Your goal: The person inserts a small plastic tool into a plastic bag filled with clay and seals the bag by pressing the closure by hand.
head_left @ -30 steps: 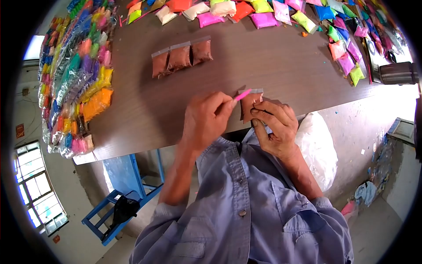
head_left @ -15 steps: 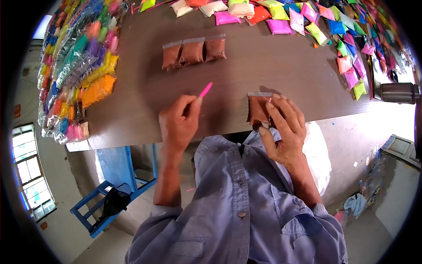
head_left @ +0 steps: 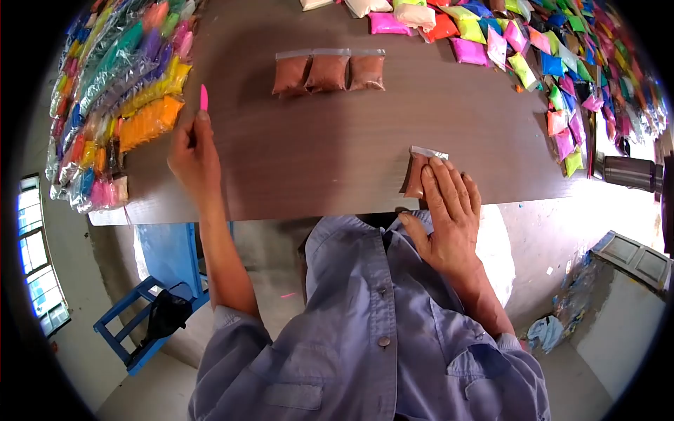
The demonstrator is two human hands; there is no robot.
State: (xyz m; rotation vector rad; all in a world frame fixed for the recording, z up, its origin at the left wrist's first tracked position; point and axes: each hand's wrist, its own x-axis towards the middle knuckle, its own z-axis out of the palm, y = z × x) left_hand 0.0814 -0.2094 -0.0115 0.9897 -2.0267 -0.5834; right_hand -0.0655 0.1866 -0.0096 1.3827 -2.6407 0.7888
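Observation:
Out to the left, my left hand (head_left: 196, 154) is closed around a thin bright pink plastic stick (head_left: 203, 97), its tip pointing away from me. My right hand (head_left: 453, 217) lies with fingers stretched out over a small clear packet of brown clay-like material (head_left: 415, 175) near the table's front edge. The fingers cover the packet's right part, and its sealed strip shows at the top. Farther back, three similar brown packets (head_left: 327, 73) lie side by side in a row.
Bundles of bagged coloured packets (head_left: 130, 91) are heaped along the left of the brown table (head_left: 281, 154). Many loose coloured packets (head_left: 470, 50) cover the back right. A dark metallic cylinder (head_left: 628, 172) sits at the right edge. A blue stool (head_left: 137, 309) stands below left.
My left hand has swung left with the pink stick, away from the middle of the table. My right hand stays at the brown packet, its fingers now flatter over it.

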